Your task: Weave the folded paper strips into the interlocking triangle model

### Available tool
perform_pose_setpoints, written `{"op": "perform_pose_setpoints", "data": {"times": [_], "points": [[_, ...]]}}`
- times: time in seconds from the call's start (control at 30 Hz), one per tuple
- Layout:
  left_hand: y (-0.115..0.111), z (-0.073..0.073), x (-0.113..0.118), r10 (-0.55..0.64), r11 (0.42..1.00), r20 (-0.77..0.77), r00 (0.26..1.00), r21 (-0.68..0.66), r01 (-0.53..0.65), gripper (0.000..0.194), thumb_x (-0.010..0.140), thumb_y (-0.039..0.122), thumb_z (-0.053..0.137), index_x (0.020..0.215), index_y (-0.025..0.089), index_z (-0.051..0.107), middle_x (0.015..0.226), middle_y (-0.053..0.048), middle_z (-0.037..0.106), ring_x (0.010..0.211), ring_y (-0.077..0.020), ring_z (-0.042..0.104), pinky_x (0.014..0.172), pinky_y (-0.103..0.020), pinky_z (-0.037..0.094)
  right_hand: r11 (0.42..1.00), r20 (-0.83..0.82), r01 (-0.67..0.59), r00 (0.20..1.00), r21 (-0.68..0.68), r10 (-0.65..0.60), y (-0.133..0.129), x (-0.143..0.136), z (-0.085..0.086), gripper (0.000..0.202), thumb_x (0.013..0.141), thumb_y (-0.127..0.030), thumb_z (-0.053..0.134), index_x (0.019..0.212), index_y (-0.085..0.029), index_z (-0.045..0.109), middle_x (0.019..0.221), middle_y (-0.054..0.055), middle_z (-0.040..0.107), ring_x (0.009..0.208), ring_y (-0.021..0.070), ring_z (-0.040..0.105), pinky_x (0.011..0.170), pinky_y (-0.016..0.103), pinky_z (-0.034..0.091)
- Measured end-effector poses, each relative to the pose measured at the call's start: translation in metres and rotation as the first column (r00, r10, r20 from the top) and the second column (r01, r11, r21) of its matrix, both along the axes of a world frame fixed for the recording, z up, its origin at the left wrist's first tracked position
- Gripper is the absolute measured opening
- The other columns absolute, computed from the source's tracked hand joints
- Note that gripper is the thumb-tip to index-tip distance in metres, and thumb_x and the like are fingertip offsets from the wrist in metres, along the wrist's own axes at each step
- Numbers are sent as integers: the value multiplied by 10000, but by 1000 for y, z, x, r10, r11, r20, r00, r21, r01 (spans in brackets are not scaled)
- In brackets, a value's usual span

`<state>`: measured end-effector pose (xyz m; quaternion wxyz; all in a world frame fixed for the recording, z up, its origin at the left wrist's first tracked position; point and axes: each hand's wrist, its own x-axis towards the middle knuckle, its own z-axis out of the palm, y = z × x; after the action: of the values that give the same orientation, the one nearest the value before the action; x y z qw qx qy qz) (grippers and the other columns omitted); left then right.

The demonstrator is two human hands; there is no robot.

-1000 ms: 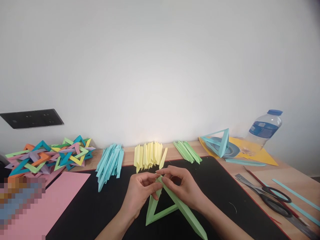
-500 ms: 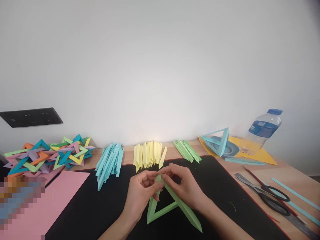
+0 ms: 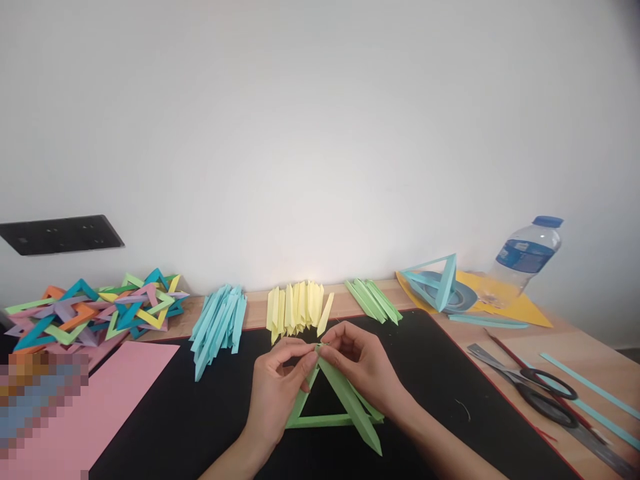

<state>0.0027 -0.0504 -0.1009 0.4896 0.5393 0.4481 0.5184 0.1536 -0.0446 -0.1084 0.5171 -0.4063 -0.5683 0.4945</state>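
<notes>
Between my hands is a frame of folded green paper strips [image 3: 346,395], its corner pinched at the top and its lower bar [image 3: 323,421] crossing below. My left hand [image 3: 283,383] is closed, thumb and fingers gripping the left side of that corner. From the right, my right hand [image 3: 363,360] pinches the same corner, fingertips almost touching the left ones. One long green strip slants down to the right with a loose pointed end. The exact joint at the corner is partly hidden by my fingertips.
Behind lie piles of folded blue strips [image 3: 220,327], yellow strips [image 3: 297,307] and green strips [image 3: 374,300]. Colourful paper stars [image 3: 75,313] and a pink sheet [image 3: 130,380] are at left. Scissors [image 3: 543,393], a tape roll [image 3: 465,297] and a tilted water bottle [image 3: 530,250] stand right.
The green frame has turned in my hands: its lower bar now looks nearly level, and the loose pointed end has swung left. Both hands keep pinching the top corner.
</notes>
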Motion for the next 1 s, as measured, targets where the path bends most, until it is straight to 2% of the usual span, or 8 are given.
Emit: {"op": "perform_pose_setpoints", "data": {"times": [0.23,0.4,0.63,0.83,1.0], "points": [[2,3,-3,-55,998,0,998,6,55,148,688,306,744,709,160,742,730,-21,569,536,-81,474,412,-164,378,997,-70,-57,996,-42,54,1,1,3,273,690,-361,739,770,-148,588,636,-11,582,605,116,535,573,229,407],[3,10,-7,-76,997,-82,994,4,76,157,693,313,737,703,157,744,666,-10,559,490,-70,432,410,-175,349,996,34,-84,996,22,83,3,10,9,239,775,-380,653,764,-141,644,665,6,606,598,106,522,565,224,418],[3,14,-6,-3,998,-234,972,62,18,142,677,307,724,693,167,714,716,-21,625,472,-80,444,432,-199,382,997,44,-76,996,-31,77,6,9,8,236,730,-358,688,762,-124,679,663,19,626,572,103,503,539,223,399],[1,12,-4,24,999,-232,973,44,-15,157,653,312,736,709,169,702,715,-16,633,473,-81,435,444,-200,392,999,97,-35,995,22,33,6,7,6,225,727,-350,689,735,-125,693,658,29,644,562,111,504,532,228,396],[1,12,-2,40,999,-196,980,16,-38,166,647,302,733,730,163,697,697,-14,623,474,-85,436,433,-197,394,995,133,-97,987,21,93,5,12,10,267,791,-390,623,824,-144,719,753,53,683,673,155,581,608,255,452]]}}
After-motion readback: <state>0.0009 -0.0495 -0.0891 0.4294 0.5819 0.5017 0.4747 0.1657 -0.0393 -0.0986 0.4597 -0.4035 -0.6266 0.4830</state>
